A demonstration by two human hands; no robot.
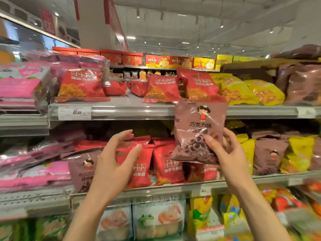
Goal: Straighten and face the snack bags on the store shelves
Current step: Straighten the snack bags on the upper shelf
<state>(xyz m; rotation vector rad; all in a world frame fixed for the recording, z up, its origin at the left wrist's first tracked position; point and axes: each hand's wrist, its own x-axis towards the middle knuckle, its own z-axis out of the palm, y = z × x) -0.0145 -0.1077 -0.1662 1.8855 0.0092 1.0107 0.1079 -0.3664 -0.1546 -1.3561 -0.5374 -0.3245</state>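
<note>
In front of the middle shelf: brown snack bag [198, 131], upright, label outward.
Right hand [224, 152]: pinches its lower right corner.
Left hand [114, 159]: spread, empty, nearer the red bags [139, 162].
Brown stack [267, 153]: right of bag.

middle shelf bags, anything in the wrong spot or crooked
Yes: a brown bag sits left of the red bags, apart from the other brown bags further right. The right hand holds another brown bag.
</note>
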